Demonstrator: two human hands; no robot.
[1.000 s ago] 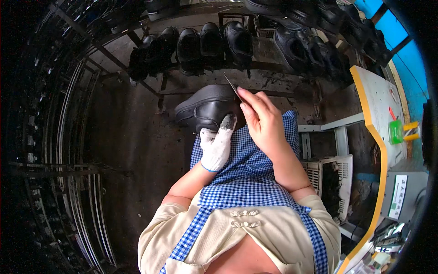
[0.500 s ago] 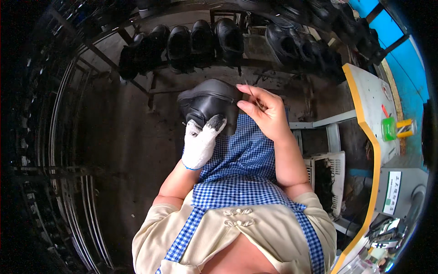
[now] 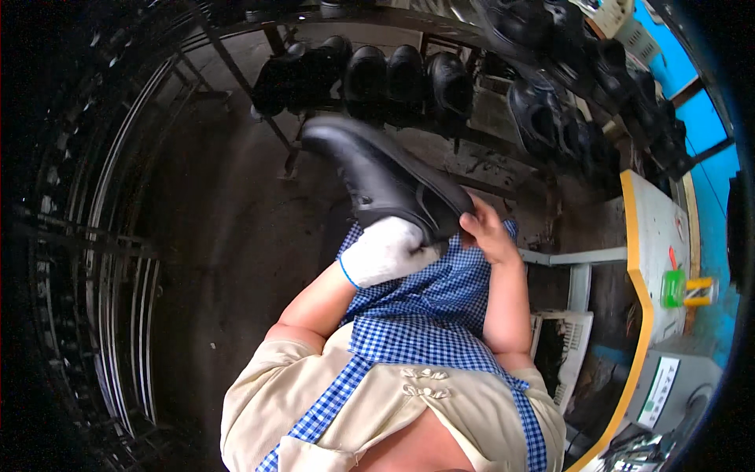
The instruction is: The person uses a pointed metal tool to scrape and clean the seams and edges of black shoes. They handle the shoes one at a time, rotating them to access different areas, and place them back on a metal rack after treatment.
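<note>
A black shoe [image 3: 385, 173] is held up in front of my apron, lying sideways with its toe to the upper left and its heel to the right. My left hand [image 3: 389, 250], in a white glove with a blue cuff edge, grips it at the opening; some of those fingers are hidden inside or behind the upper. Bare, my right hand [image 3: 489, 230] holds the heel end, thumb on the near side. Whether a thin tool is still in the right hand's fingers cannot be made out. A blue checked apron [image 3: 425, 334] hangs below the shoe.
Racks ahead carry several black shoes [image 3: 450, 82], with more shoes [image 3: 543, 118] at the far right. A white worktable [image 3: 657, 236] with a yellow edge stands on the right, bearing a green container [image 3: 672, 289] and a grey machine [image 3: 676, 385]. Beneath is a white crate [image 3: 578, 346].
The shoe has turned from toe-end view to lengthwise, its toe swung to the upper left. My right hand moved from beside it onto the heel. The view shifted left.
</note>
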